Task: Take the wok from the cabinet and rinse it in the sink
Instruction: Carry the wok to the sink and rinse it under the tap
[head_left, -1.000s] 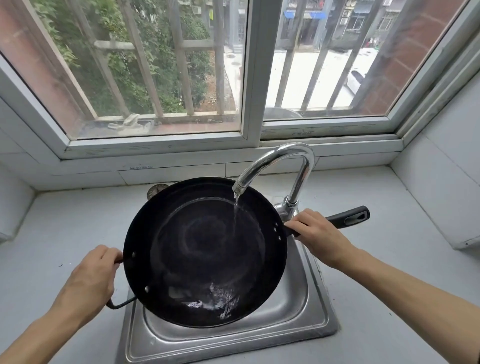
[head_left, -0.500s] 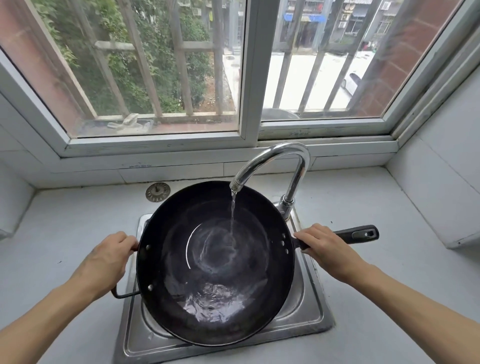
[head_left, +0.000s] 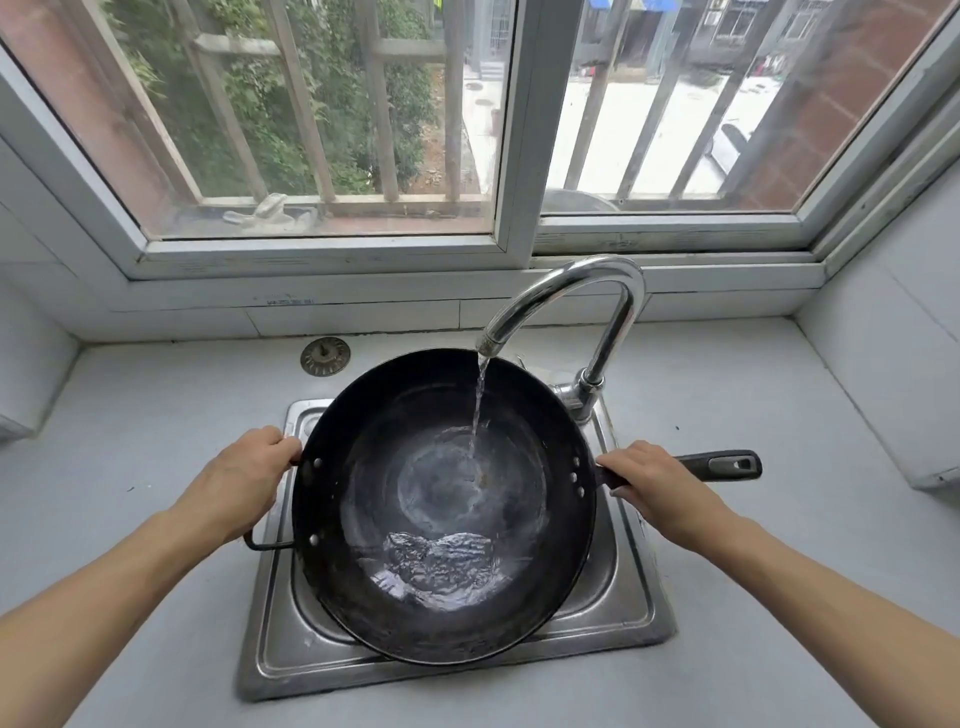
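You've got the wok (head_left: 447, 509) held over the sink (head_left: 628, 618), right under the tap (head_left: 566, 296), so the stream lands inside the bowl. Your left hand (head_left: 244, 478) grips the small loop handle and your right hand (head_left: 654, 483) wraps the long handle (head_left: 722, 465); two grips make sense since water adds weight. It's tipped toward you, so the water pools at the near edge. The strainer plug (head_left: 325, 355) sits out on the worktop (head_left: 156, 441), so I'd guess the drain's open.
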